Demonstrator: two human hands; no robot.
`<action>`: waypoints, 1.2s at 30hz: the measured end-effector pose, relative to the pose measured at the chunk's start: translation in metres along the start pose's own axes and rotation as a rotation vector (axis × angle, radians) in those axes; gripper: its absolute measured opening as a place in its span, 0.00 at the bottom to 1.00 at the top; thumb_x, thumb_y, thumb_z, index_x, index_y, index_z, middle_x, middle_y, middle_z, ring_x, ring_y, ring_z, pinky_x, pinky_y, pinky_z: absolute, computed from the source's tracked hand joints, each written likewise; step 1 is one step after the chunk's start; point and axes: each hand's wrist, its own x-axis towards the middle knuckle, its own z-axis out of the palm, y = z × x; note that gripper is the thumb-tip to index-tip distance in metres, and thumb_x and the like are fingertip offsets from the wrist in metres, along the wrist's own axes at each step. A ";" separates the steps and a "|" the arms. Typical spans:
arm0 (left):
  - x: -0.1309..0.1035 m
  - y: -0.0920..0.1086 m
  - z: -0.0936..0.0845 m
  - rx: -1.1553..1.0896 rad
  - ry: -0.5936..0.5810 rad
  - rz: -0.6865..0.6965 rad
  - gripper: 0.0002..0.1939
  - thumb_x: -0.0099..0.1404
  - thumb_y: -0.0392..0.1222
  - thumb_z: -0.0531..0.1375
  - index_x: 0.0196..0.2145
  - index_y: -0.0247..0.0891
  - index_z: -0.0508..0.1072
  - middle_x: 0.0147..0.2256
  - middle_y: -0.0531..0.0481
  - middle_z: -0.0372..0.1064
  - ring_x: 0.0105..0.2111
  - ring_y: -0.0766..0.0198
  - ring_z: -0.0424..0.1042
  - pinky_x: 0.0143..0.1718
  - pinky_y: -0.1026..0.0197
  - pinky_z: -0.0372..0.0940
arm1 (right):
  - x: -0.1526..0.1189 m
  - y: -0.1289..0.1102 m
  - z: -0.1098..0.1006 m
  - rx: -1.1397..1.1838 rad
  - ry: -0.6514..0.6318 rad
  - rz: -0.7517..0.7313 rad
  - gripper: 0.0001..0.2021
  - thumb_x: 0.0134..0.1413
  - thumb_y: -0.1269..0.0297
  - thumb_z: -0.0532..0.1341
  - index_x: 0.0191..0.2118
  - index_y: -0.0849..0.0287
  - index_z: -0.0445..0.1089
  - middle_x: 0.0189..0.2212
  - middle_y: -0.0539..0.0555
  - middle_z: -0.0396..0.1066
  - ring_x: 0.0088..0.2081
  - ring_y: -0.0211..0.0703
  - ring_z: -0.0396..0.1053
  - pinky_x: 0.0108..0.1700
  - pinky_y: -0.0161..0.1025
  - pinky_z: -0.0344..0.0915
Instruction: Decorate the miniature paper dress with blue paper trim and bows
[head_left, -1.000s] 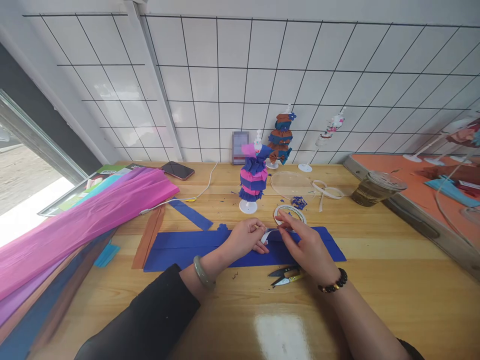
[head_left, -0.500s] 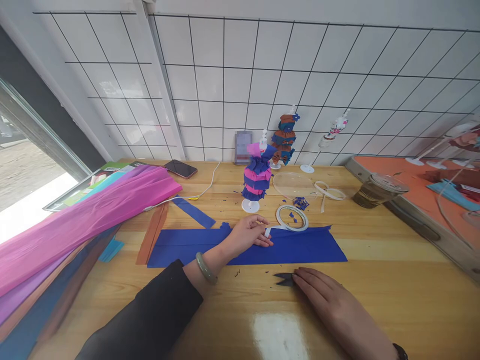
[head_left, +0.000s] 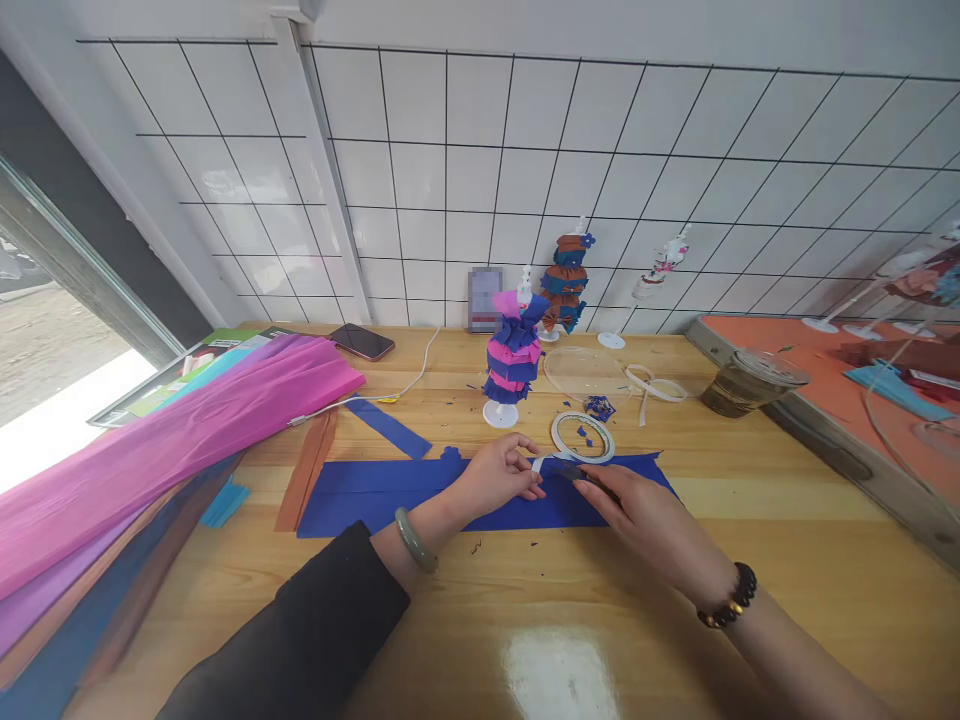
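A long strip of dark blue crepe paper [head_left: 390,500] lies flat across the table. Over it, my left hand [head_left: 501,476] pinches the loose white end of double-sided tape [head_left: 537,464], which runs to a tape roll [head_left: 557,440] at the paper's back edge. My right hand [head_left: 641,515] is closed around dark scissors [head_left: 573,472]. Their blades point left, close by the tape between my hands; whether they touch it I cannot tell. Behind stands a small doll figure [head_left: 511,360] dressed in pink and blue ruffled paper on a white base.
Pink crepe paper [head_left: 292,385] and other coloured sheets lie at left, near a phone [head_left: 363,341] and a white cable [head_left: 420,370]. Further dressed figures [head_left: 566,285] stand at the back. A lidded cup [head_left: 742,385] sits at right beside an orange-surfaced case [head_left: 795,350]. Blue scraps [head_left: 600,407] are scattered.
My right hand has lifted from the table and moved up and left with the scissors to the tape. My left hand stays at the tape end.
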 end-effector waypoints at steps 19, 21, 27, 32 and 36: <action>0.002 -0.006 -0.001 -0.029 -0.058 0.005 0.15 0.53 0.35 0.61 0.38 0.36 0.62 0.22 0.56 0.66 0.24 0.66 0.73 0.27 0.65 0.68 | 0.022 -0.006 0.003 -0.078 -0.088 -0.099 0.15 0.61 0.60 0.48 0.37 0.55 0.72 0.32 0.55 0.76 0.33 0.44 0.73 0.33 0.38 0.66; 0.002 -0.006 -0.001 -0.028 -0.058 0.005 0.15 0.52 0.36 0.61 0.38 0.36 0.63 0.22 0.56 0.65 0.24 0.66 0.73 0.26 0.65 0.68 | 0.022 -0.005 0.003 -0.077 -0.079 -0.102 0.16 0.61 0.60 0.48 0.36 0.55 0.72 0.31 0.55 0.76 0.32 0.44 0.73 0.32 0.37 0.65; 0.001 -0.004 -0.001 -0.008 -0.055 0.006 0.15 0.53 0.35 0.61 0.39 0.37 0.62 0.22 0.56 0.66 0.24 0.66 0.73 0.27 0.64 0.68 | 0.021 -0.006 0.002 -0.092 -0.074 -0.097 0.16 0.61 0.60 0.48 0.36 0.54 0.72 0.31 0.54 0.76 0.31 0.44 0.73 0.32 0.37 0.66; 0.001 -0.004 -0.001 -0.024 -0.058 -0.004 0.15 0.53 0.34 0.60 0.39 0.36 0.62 0.23 0.55 0.66 0.24 0.66 0.73 0.26 0.65 0.68 | 0.019 -0.010 0.001 -0.089 -0.084 -0.084 0.15 0.61 0.60 0.48 0.37 0.55 0.72 0.33 0.54 0.75 0.33 0.44 0.73 0.34 0.38 0.66; 0.001 -0.004 -0.001 -0.040 -0.058 -0.010 0.16 0.53 0.31 0.58 0.40 0.37 0.60 0.23 0.55 0.66 0.23 0.67 0.73 0.26 0.66 0.68 | 0.016 -0.012 0.002 -0.105 -0.074 -0.085 0.14 0.61 0.60 0.49 0.41 0.56 0.70 0.36 0.55 0.75 0.35 0.45 0.73 0.36 0.40 0.67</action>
